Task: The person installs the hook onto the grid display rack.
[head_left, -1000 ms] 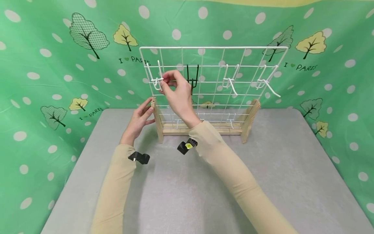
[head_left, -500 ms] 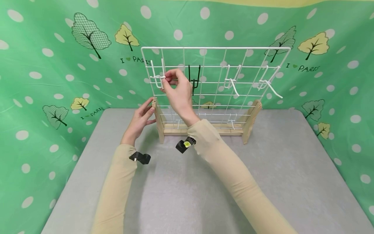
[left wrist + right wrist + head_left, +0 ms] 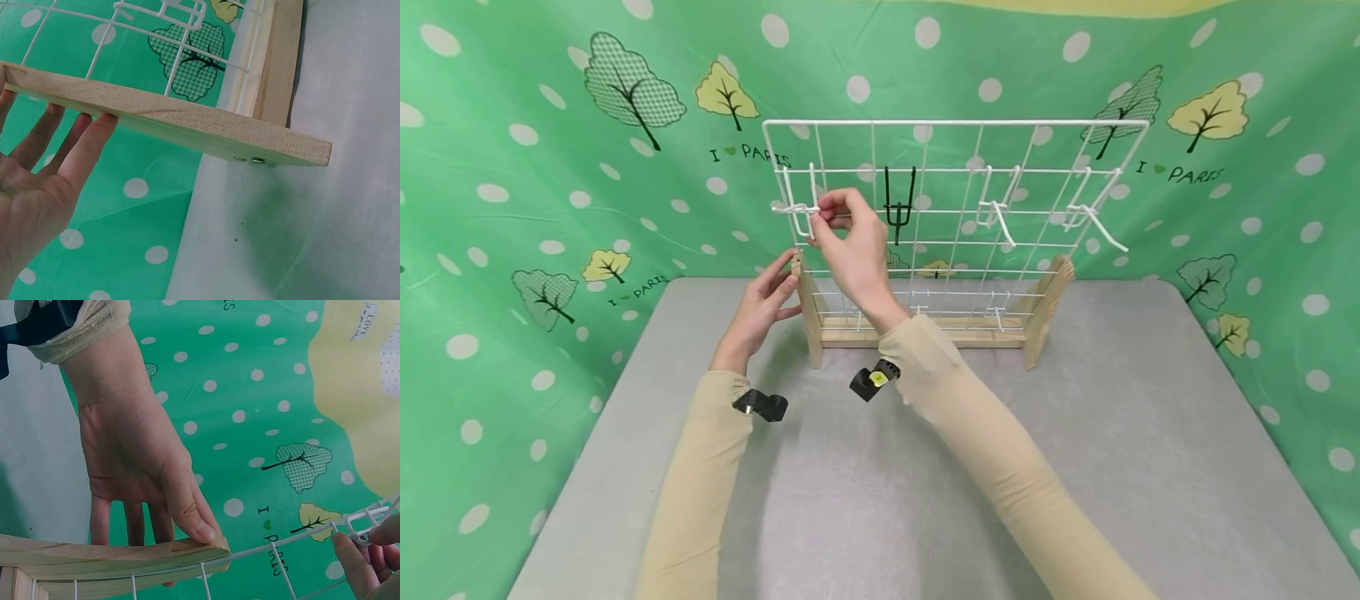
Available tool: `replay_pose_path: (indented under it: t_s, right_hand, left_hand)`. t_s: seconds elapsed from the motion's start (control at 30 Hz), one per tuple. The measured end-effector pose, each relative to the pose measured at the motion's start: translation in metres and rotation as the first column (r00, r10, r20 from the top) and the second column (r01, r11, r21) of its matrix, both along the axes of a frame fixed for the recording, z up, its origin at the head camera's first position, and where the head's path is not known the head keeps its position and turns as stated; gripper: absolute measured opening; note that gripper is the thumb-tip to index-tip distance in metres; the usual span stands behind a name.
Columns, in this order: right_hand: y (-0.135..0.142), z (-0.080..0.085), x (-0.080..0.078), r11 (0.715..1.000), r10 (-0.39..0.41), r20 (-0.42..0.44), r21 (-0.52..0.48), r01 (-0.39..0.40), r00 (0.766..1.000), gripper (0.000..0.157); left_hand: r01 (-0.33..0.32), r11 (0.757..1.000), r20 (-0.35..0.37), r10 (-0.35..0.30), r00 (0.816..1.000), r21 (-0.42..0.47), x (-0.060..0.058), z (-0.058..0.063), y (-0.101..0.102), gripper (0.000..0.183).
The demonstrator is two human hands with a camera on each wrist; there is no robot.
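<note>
My right hand point(image 3: 859, 246) pinches a white wire hook point(image 3: 802, 208) between thumb and fingertips, at the upper left of a white wire grid rack point(image 3: 951, 123). The hook's two upright prongs stand at the upper-left crosswire; whether they are hooked over it I cannot tell. In the right wrist view the hook point(image 3: 357, 526) is close against the grid. My left hand point(image 3: 754, 315) lies against the rack's left wooden side post point(image 3: 807, 312). Its straight fingers touch the outer face in the left wrist view, and its thumb rests on the edge.
A black hook point(image 3: 898, 207) and two white hooks, one mid-right point(image 3: 995, 208) and one far right point(image 3: 1088, 210), hang on the grid. Several small hooks sit lower down, including one by the right point(image 3: 996, 312). The rack stands on a grey tabletop point(image 3: 1075, 400) before a green cloth point(image 3: 550, 125).
The right hand has lowered slightly with the hook, whose prongs have come down and whose arm now points left. The left hand has stayed at the post.
</note>
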State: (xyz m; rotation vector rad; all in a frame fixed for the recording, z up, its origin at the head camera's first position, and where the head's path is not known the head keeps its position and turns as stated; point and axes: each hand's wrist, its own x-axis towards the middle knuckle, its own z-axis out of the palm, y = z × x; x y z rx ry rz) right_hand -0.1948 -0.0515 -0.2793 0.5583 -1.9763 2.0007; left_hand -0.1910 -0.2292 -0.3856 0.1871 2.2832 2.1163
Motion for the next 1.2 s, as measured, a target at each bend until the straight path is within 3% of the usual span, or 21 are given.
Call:
replay_pose_path:
  t_s: [0.4, 0.6, 0.73, 0.93, 1.2]
  right_hand:
    - [0.006, -0.016, 0.005, 0.997, 0.037, 0.033, 0.066, -0.039, 0.999, 0.020]
    - [0.011, -0.023, 0.009, 0.989, 0.056, -0.019, 0.137, -0.052, 0.998, 0.019]
    - [0.018, -0.028, 0.015, 0.975, 0.103, -0.013, 0.200, -0.098, 0.995, 0.020]
    - [0.035, -0.042, 0.026, 0.936, 0.173, 0.080, 0.298, -0.189, 0.982, 0.023]
    - [0.052, -0.057, 0.035, 0.912, 0.238, 0.131, 0.312, -0.268, 0.962, 0.021]
  left_hand:
    - [0.000, 1.000, 0.010, 0.000, 1.000, -0.004, 0.000, 0.000, 0.002, 0.055]
    - [0.006, 1.000, 0.010, -0.006, 1.000, -0.002, -0.001, 0.001, 0.001, 0.055]
    - [0.008, 1.000, 0.008, -0.008, 1.000, -0.003, 0.000, 0.001, 0.000, 0.056]
    - [0.005, 1.000, 0.004, -0.005, 1.000, -0.010, 0.001, 0.002, 0.000, 0.056]
    - [0.006, 1.000, -0.001, -0.006, 1.000, -0.025, 0.002, 0.001, 0.002, 0.056]
